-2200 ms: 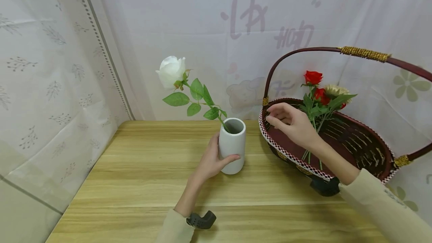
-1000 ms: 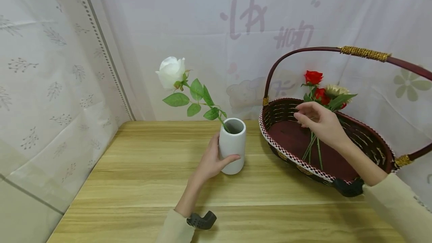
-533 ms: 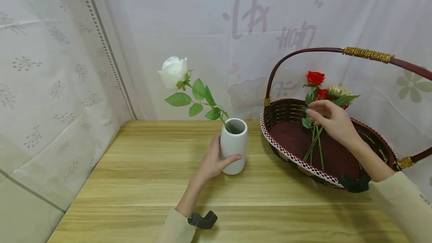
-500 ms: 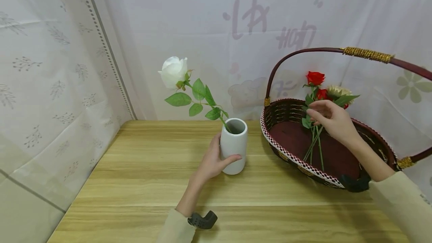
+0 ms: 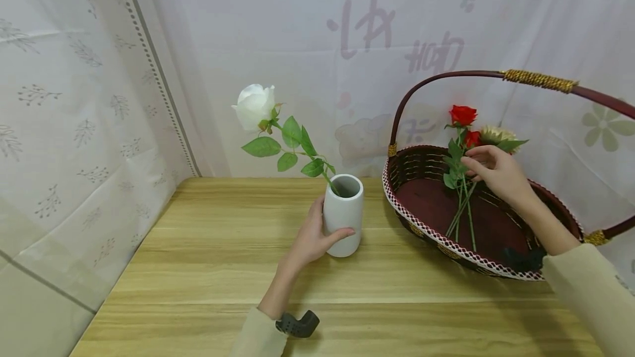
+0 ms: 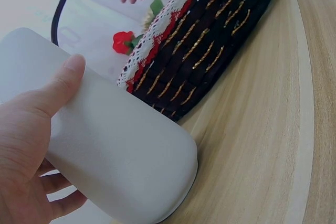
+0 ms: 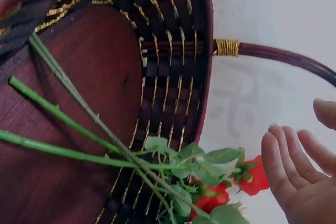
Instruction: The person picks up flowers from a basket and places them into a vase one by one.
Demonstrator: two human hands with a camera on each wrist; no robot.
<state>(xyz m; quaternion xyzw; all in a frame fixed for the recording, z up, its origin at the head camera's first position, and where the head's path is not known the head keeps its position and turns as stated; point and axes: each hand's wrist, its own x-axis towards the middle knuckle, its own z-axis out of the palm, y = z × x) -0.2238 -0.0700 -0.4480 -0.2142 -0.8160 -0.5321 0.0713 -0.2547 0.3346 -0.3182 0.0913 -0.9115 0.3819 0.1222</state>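
My left hand grips a white vase standing on the wooden table, thumb across its front and fingers round the far side. A white rose with green leaves leans left out of the vase mouth. Over the dark red basket, my right hand hovers beside the flowers with its fingers loosely bent and nothing between them. Red roses and a cream flower lean on the basket's back rim, their stems crossing on its floor. In the head view the right hand partly hides their leaves.
The basket's tall arched handle, wrapped with gold cord, rises above the flowers. A white patterned curtain hangs behind the table, and another cloth hangs on the left. Bare wooden tabletop lies left of the vase.
My right hand has moved rightward from the basket's left side to beside the flowers, showing more of the basket floor. The left hand, vase and white rose have stayed in place.
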